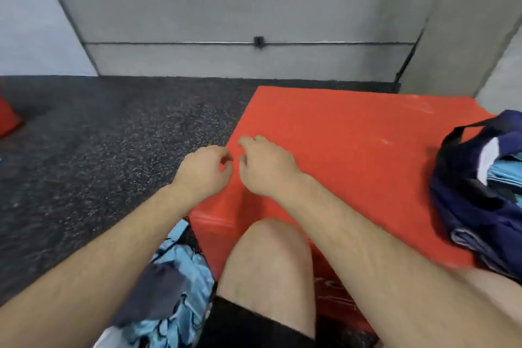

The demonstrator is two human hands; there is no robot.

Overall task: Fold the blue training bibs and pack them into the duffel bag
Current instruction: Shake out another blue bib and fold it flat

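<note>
A heap of light blue training bibs point(180, 285) lies crumpled on the floor by my left knee, partly under my left forearm. The navy duffel bag point(480, 200) sits open on the right end of the red mat, with folded light blue bibs point(505, 175) showing inside it. My left hand point(203, 169) and my right hand point(265, 167) hover close together over the mat's near left edge. Their fingers are loosely curled and hold nothing.
The red mat point(353, 150) lies on dark speckled rubber flooring point(99, 150), close to a grey wall. My bare knee point(271, 257) rests against the mat's front edge. A red object point(8, 118) sits at the far left.
</note>
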